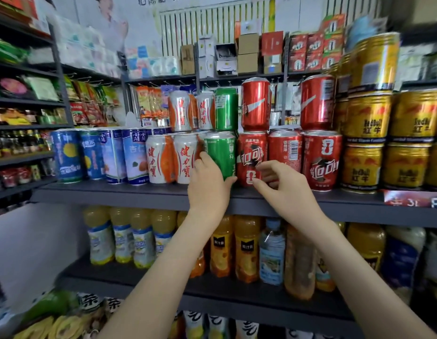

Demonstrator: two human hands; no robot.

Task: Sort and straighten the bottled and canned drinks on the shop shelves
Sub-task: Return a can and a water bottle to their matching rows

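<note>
On the top dark shelf (119,192) stand rows of cans, two high in the middle. My left hand (209,184) grips the lower green can (221,152), fingers round its left side and thumb at its base. Right beside it stands a red cola can (249,152). My right hand (276,182) is at that red can's lower right, fingers curled, thumb and fingertips touching its front. White-and-orange cans (173,157) stand to the left of the green can. More red cans (321,160) stand to the right.
Blue cans (65,155) fill the shelf's left end, gold cans (364,162) are stacked at the right. A second tier of cans (226,108) sits on the lower ones. Below, a shelf holds yellow and orange juice bottles (246,248) and a water bottle (272,253).
</note>
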